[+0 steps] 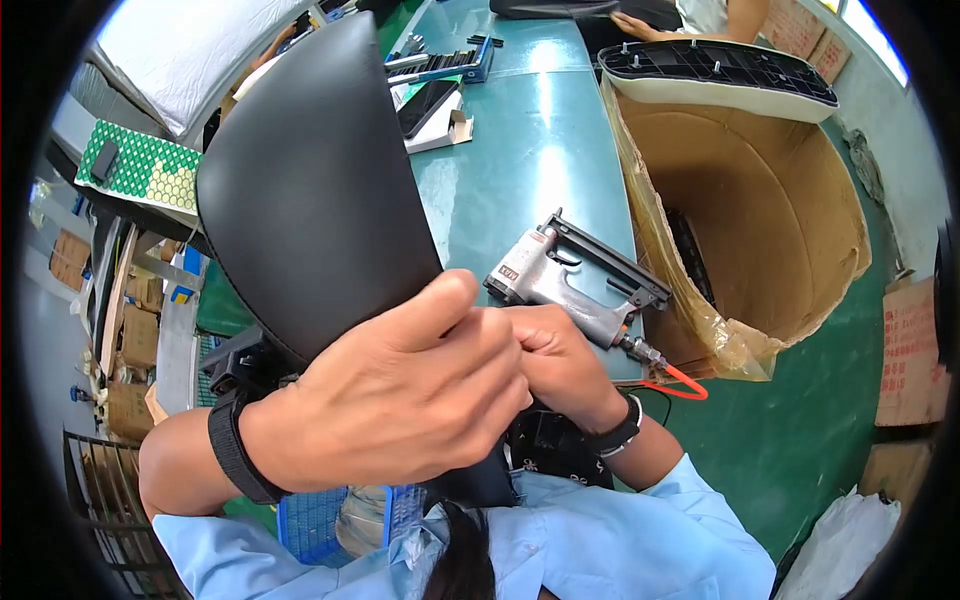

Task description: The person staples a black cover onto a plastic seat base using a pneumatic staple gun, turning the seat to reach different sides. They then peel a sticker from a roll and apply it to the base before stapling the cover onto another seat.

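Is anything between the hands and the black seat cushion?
Nothing visible: both the left hand and the right hand already grip the lower end of the black seat cushion. The staple gun lies behind on the table.

The left hand [400,400] covers the lower edge of the black pad [310,190] and most of the right hand [560,365], whose fingertips cannot be seen. The box [760,210] hides part of the stapler [575,285] hose and of the dark thing inside it. A co-worker's hand [640,25] is cut off at the top edge. Small items on the far table [540,140] are too small to tell.
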The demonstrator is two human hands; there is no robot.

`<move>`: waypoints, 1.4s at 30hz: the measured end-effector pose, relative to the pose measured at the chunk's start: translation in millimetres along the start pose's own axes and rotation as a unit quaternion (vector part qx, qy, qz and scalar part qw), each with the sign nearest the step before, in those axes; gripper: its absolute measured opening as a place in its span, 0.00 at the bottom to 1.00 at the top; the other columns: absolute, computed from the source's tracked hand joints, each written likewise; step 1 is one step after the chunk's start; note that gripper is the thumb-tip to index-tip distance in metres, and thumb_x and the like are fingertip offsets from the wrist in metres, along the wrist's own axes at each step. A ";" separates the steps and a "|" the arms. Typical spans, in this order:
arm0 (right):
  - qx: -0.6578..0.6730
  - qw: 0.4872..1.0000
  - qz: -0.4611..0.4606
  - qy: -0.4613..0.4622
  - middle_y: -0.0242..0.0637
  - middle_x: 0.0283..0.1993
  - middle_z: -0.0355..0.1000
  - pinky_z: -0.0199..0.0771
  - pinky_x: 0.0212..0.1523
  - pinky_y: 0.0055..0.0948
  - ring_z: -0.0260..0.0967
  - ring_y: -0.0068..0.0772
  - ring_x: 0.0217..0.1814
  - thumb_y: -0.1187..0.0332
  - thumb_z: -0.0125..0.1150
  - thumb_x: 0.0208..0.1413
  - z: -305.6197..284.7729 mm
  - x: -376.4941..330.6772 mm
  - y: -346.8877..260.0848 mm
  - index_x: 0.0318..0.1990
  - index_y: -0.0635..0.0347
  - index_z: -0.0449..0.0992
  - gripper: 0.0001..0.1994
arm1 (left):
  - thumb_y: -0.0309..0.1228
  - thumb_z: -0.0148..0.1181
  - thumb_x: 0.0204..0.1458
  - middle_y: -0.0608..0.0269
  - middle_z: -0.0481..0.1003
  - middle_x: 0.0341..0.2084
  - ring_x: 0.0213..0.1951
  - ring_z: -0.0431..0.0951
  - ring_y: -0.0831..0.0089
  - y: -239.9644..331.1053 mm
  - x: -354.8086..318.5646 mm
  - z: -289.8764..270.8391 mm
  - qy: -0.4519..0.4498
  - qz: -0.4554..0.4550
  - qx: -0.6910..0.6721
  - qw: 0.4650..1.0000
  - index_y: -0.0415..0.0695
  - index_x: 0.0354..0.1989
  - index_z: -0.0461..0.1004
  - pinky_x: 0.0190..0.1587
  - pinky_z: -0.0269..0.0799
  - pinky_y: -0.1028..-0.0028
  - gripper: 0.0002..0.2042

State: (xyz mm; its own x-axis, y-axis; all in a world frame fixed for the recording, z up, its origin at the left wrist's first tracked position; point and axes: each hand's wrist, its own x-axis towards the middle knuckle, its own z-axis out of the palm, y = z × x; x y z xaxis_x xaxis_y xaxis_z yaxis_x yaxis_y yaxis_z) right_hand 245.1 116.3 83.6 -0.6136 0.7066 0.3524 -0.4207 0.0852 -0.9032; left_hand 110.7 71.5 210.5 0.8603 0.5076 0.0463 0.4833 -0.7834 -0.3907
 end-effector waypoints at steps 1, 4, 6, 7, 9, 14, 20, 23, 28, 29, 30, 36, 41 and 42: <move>0.001 1.000 0.013 -0.012 0.33 0.23 0.68 0.62 0.29 0.25 0.63 0.22 0.26 0.69 0.53 0.57 1.4 -0.4 -1.2 0.28 0.67 0.72 0.10 | 0.37 0.61 0.44 0.68 0.64 0.17 0.27 0.64 0.73 1.7 -1.0 0.7 -0.006 -0.011 0.003 1.000 0.45 0.15 0.66 0.42 0.61 0.67 0.14; 0.048 0.998 0.043 -0.027 0.32 0.30 0.70 0.65 0.35 0.22 0.65 0.19 0.31 0.66 0.50 0.61 2.7 -12.2 5.7 0.35 0.66 0.73 0.11 | 0.37 0.62 0.43 0.68 0.62 0.13 0.25 0.62 0.72 2.9 -5.2 1.9 -0.026 -0.035 0.020 0.999 0.44 0.13 0.67 0.40 0.58 0.65 0.15; 0.212 0.969 0.111 -0.060 0.29 0.40 0.70 0.66 0.44 0.20 0.65 0.18 0.40 0.62 0.46 0.64 6.3 -27.5 17.8 0.46 0.65 0.71 0.15 | 0.38 0.62 0.42 0.68 0.61 0.13 0.25 0.61 0.72 1.4 -7.8 0.8 -0.029 -0.049 0.011 0.998 0.44 0.12 0.67 0.39 0.58 0.65 0.15; 0.213 0.969 0.112 -0.055 0.29 0.40 0.70 0.66 0.44 0.20 0.65 0.18 0.40 0.62 0.46 0.64 10.7 -36.1 28.5 0.46 0.65 0.71 0.15 | 0.38 0.62 0.41 0.69 0.59 0.12 0.25 0.61 0.72 1.7 -6.8 0.4 -0.027 -0.058 0.001 0.998 0.44 0.11 0.67 0.38 0.57 0.65 0.15; 0.293 0.944 0.135 -0.070 0.29 0.42 0.70 0.65 0.46 0.19 0.65 0.17 0.43 0.62 0.47 0.64 22.1 -44.1 44.3 0.49 0.65 0.70 0.15 | 0.38 0.62 0.40 0.69 0.57 0.10 0.24 0.60 0.71 2.4 -7.7 1.5 -0.012 -0.048 0.016 0.999 0.44 0.10 0.66 0.38 0.57 0.65 0.16; 0.339 0.933 0.099 -0.072 0.29 0.42 0.72 0.64 0.42 0.18 0.65 0.15 0.41 0.66 0.54 0.61 32.6 -42.1 39.0 0.43 0.65 0.74 0.11 | 0.38 0.63 0.40 0.69 0.56 0.10 0.24 0.60 0.71 1.4 -16.3 4.3 -0.020 -0.067 0.003 0.998 0.45 0.09 0.65 0.38 0.57 0.65 0.16; 0.062 0.995 0.044 0.069 0.32 0.31 0.72 0.65 0.34 0.21 0.66 0.20 0.32 0.71 0.55 0.58 35.9 -41.2 35.0 0.36 0.65 0.75 0.07 | 0.38 0.64 0.41 0.69 0.58 0.10 0.23 0.60 0.71 6.8 -16.6 6.7 0.028 -0.070 0.014 0.997 0.45 0.10 0.66 0.38 0.57 0.65 0.17; 0.112 0.991 0.042 0.053 0.32 0.28 0.70 0.64 0.32 0.21 0.64 0.21 0.30 0.72 0.54 0.57 47.5 -35.4 39.5 0.32 0.66 0.73 0.06 | 0.37 0.63 0.42 0.70 0.59 0.10 0.23 0.60 0.72 7.1 -15.5 9.4 0.019 -0.068 0.015 0.997 0.44 0.11 0.68 0.38 0.57 0.65 0.16; 0.033 0.991 0.042 0.125 0.35 0.27 0.67 0.64 0.31 0.24 0.64 0.22 0.29 0.73 0.50 0.57 64.9 -42.9 29.7 0.30 0.65 0.69 0.06 | 0.38 0.62 0.44 0.71 0.60 0.09 0.24 0.61 0.73 10.1 -13.8 9.7 0.023 -0.070 0.034 0.997 0.45 0.11 0.68 0.40 0.57 0.64 0.16; 0.041 0.989 0.026 0.140 0.35 0.27 0.67 0.65 0.31 0.24 0.64 0.22 0.29 0.73 0.50 0.57 66.4 -42.6 28.2 0.31 0.65 0.69 0.05 | 0.38 0.61 0.45 0.71 0.61 0.11 0.24 0.62 0.73 9.2 -13.7 8.5 0.017 -0.064 0.031 0.997 0.45 0.12 0.68 0.40 0.57 0.65 0.15; 0.041 0.989 0.024 0.140 0.35 0.27 0.67 0.65 0.31 0.24 0.64 0.22 0.29 0.73 0.50 0.57 65.2 -42.7 28.5 0.31 0.65 0.69 0.05 | 0.39 0.60 0.46 0.70 0.62 0.12 0.24 0.63 0.73 8.9 -13.6 7.3 0.011 -0.057 0.028 0.998 0.46 0.13 0.68 0.40 0.58 0.66 0.15; 0.041 0.993 0.019 0.111 0.33 0.26 0.68 0.66 0.31 0.23 0.64 0.18 0.30 0.72 0.52 0.57 58.9 -41.0 39.1 0.34 0.61 0.70 0.03 | 0.38 0.53 0.50 0.67 0.61 0.17 0.25 0.63 0.72 22.8 -26.4 17.7 0.012 -0.042 -0.038 0.998 0.44 0.16 0.67 0.29 0.55 0.73 0.14; 0.085 0.993 0.057 0.066 0.26 0.29 0.69 0.65 0.33 0.17 0.61 0.12 0.32 0.68 0.49 0.63 56.2 -34.9 45.4 0.36 0.62 0.72 0.08 | 0.37 0.52 0.52 0.65 0.63 0.17 0.26 0.65 0.72 41.0 -42.9 37.2 0.072 -0.050 -0.042 0.995 0.43 0.17 0.69 0.30 0.56 0.73 0.15; 0.112 0.989 0.075 0.060 0.25 0.29 0.68 0.64 0.33 0.16 0.60 0.11 0.33 0.68 0.49 0.63 56.1 -34.6 48.2 0.36 0.63 0.72 0.08 | 0.38 0.52 0.53 0.65 0.63 0.18 0.27 0.65 0.72 45.2 -44.9 38.3 0.070 -0.046 -0.044 0.996 0.43 0.17 0.69 0.30 0.57 0.73 0.15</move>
State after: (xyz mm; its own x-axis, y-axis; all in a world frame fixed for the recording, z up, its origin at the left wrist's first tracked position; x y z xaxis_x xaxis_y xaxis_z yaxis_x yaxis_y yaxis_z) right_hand 208.6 56.6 41.7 -0.6019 0.7793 0.1742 -0.4763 -0.1752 -0.8617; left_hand 87.7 27.0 155.5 0.8225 0.5294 0.2078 0.5688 -0.7666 -0.2980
